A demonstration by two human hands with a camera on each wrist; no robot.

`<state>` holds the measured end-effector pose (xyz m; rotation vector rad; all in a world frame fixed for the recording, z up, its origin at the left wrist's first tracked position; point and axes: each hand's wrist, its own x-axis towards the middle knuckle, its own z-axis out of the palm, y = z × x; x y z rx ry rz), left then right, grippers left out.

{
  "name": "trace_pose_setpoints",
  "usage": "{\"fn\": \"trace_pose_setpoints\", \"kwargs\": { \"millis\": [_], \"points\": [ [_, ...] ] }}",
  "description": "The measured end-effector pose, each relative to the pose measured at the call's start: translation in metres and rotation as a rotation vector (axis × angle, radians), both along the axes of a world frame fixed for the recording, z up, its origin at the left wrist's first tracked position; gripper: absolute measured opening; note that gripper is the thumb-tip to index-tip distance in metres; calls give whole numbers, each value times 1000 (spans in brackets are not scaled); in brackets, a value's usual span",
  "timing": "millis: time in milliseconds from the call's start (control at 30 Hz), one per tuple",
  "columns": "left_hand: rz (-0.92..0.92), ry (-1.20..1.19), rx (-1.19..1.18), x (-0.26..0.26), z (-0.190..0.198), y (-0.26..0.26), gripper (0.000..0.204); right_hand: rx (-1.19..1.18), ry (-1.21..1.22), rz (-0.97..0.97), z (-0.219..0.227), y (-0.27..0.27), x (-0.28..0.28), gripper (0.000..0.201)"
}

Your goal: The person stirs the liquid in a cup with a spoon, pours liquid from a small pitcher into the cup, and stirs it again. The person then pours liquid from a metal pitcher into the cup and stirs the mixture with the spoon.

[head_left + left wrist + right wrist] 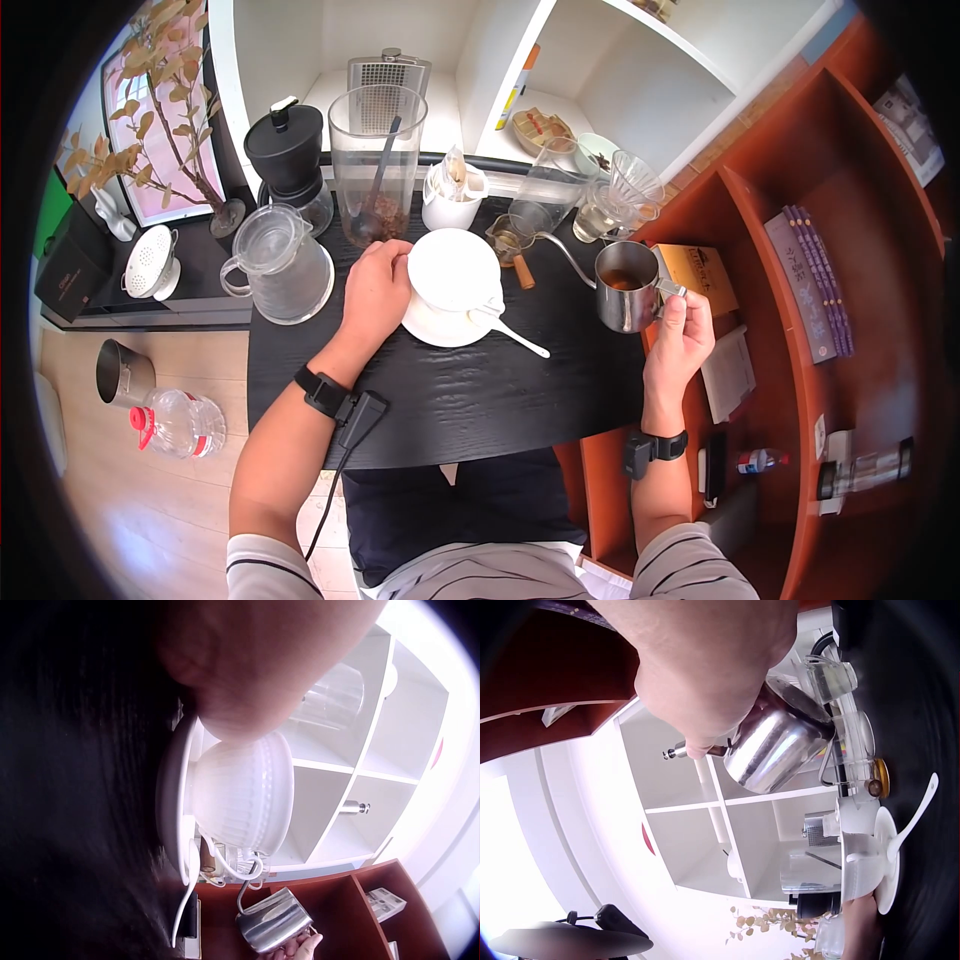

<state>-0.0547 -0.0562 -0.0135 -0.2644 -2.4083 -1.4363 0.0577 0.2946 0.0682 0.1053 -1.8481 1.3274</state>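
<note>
A white cup [455, 272] with a fluted side and looped handle stands on a white saucer [428, 328]. My left hand [380, 290] holds the cup at its left side, part of the fingers hidden behind it. A white spoon [515, 334] rests on the saucer, its handle sticking out to the right. On the right, my right hand [682, 338] grips the handle of a steel gooseneck pot [626, 295]. Brown liquid [624, 279] shows inside the pot. It is raised above the table, and its thin spout points left towards the cup.
Behind the cup stand a tall glass cylinder [372, 150], a white container with packets [452, 205], and a small glass pot [508, 238] with a wooden handle. A frosted pitcher [280, 270] and a black grinder [286, 150] stand left; glassware [615, 200] stands back right, beside red-brown shelves [775, 330].
</note>
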Motion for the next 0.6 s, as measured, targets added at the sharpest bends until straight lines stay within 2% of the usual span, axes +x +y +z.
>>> {"fn": "trace_pose_setpoints", "kwargs": {
  "millis": [600],
  "points": [
    [-2,-11,25,1,1,1,16,27,32,-64,10,-5,-12,18]
  ]
}}
